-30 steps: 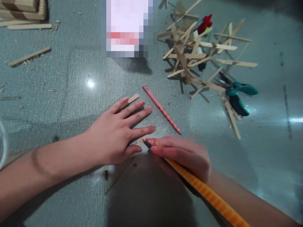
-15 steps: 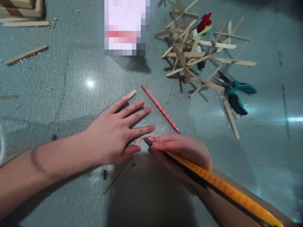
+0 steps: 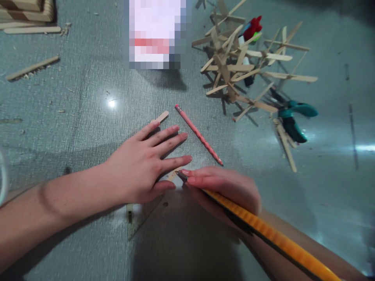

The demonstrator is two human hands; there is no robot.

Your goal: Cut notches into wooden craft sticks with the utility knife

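Note:
My left hand (image 3: pixel 143 160) lies flat with its fingers spread, pressing on wooden craft sticks. One rounded stick end (image 3: pixel 163 116) sticks out past the little finger. Between thumb and forefinger shows another piece of wooden stick (image 3: pixel 172 176) with a small outline on it. My right hand (image 3: pixel 231 187) is closed around a utility knife (image 3: pixel 263 226) with a long orange handle; its blade tip touches the stick near the left thumb. A clear set square (image 3: pixel 137 222) lies partly under the left hand. Just above the right hand rests a pink pencil (image 3: pixel 199 135).
A tangle of joined craft sticks (image 3: pixel 234 67) spreads at the upper right, beside teal-handled pliers (image 3: pixel 293 117). Loose sticks (image 3: pixel 285 146) lie below them. Stacked sticks (image 3: pixel 26 15) fill the upper left corner, with a single stick (image 3: pixel 32 68) and shavings nearby. A blurred-out object (image 3: pixel 155 31) stands at the top.
The knife's handle end has swung slightly down and to the left, and its tip has shifted a little left on the stick. My left hand stays still.

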